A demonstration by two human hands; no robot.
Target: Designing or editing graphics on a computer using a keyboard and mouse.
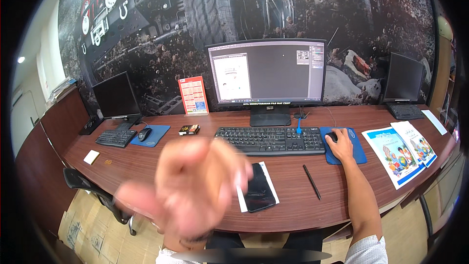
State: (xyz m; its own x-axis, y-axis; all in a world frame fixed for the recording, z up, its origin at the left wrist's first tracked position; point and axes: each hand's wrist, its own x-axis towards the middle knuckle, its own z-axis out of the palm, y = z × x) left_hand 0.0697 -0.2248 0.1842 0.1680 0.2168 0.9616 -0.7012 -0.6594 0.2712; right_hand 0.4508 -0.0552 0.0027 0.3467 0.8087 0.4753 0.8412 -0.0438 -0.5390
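My right hand [343, 147] rests over a black computer mouse [333, 136] on a blue mouse pad [360, 152], its fingers curved round the mouse. Raised close to the camera, my left hand [195, 186] is blurred; its thumb points out to the left, its fingers are apart and half curled, and nothing shows in it. Beyond the hands lies a black keyboard [273, 142] before a lit monitor [278, 76], where an editing window has a white page at its left. A black phone [260, 191] lies on white paper right of my left hand, partly covered by it.
A black pen [311, 182] lies on the brown desk [293, 210]. Printed booklets [393, 156] are at the right. A red desk calendar [194, 95] and small box [189, 130] stand further left. Dark monitors [117, 94] occupy both ends; a black chair [93, 186] is at the left.
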